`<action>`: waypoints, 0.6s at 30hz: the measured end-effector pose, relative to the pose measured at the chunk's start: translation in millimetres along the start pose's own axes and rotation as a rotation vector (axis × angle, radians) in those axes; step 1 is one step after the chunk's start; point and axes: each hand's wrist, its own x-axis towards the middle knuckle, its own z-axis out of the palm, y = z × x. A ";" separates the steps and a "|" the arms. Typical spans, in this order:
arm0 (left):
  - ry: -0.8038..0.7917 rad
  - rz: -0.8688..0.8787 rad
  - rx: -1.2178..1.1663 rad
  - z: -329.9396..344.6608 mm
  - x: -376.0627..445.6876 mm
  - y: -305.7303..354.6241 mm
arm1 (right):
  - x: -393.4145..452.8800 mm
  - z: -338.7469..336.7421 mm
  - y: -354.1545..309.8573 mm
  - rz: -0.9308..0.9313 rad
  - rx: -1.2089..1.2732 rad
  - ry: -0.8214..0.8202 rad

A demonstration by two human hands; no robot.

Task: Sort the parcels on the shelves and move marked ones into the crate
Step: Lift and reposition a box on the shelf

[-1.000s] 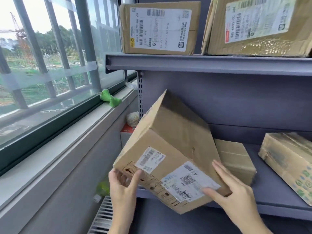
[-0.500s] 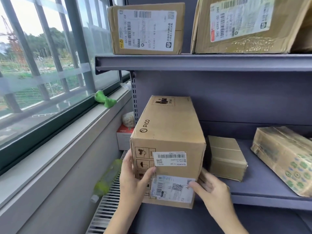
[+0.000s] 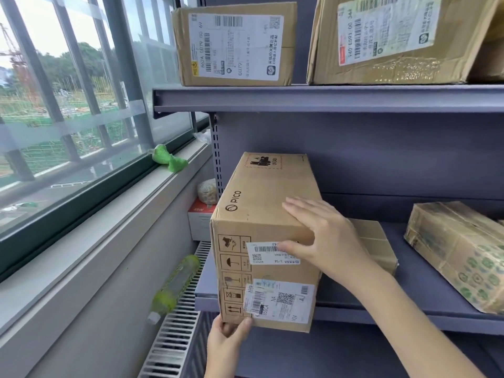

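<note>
A long brown PICO carton [image 3: 261, 203] with two white labels on its front end rests lengthwise on the lower grey shelf [image 3: 409, 320], its front end sticking out past the shelf edge. My left hand [image 3: 227, 336] grips the carton's bottom front corner from below. My right hand [image 3: 324, 236] lies over the carton's top right edge, thumb on the upper label. A small plain carton [image 3: 379, 246] sits just behind my right hand. A taped carton with green print [image 3: 461, 252] lies at the right. No crate is in view.
Two labelled cartons [image 3: 234, 45] [image 3: 395, 39] stand on the upper shelf [image 3: 327, 98]. To the left are a window sill with a green rag [image 3: 167, 160], a green bottle [image 3: 174, 287] on a white radiator grille [image 3: 171, 342], and a red-and-white box [image 3: 200, 219].
The PICO carton went from tilted to lying flat on the lower shelf. My right hand rose from the front end to the top right edge; my left hand dropped to the bottom corner.
</note>
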 end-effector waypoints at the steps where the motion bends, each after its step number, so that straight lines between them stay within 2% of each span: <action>1: -0.011 -0.003 -0.008 -1.2 1.1 0.9 | 0.1 -0.2 0.4 -0.002 -0.004 0.005; 6: -0.041 0.062 -0.034 -2.5 2.2 16.6 | -8.8 -9.5 8.3 0.103 0.060 0.087; 13: 0.013 0.348 0.021 13.0 7.7 76.2 | -58.6 -9.0 32.0 0.384 0.253 0.342; 18: 0.037 0.512 0.143 22.0 13.1 124.9 | -91.4 20.3 39.9 0.598 0.491 0.337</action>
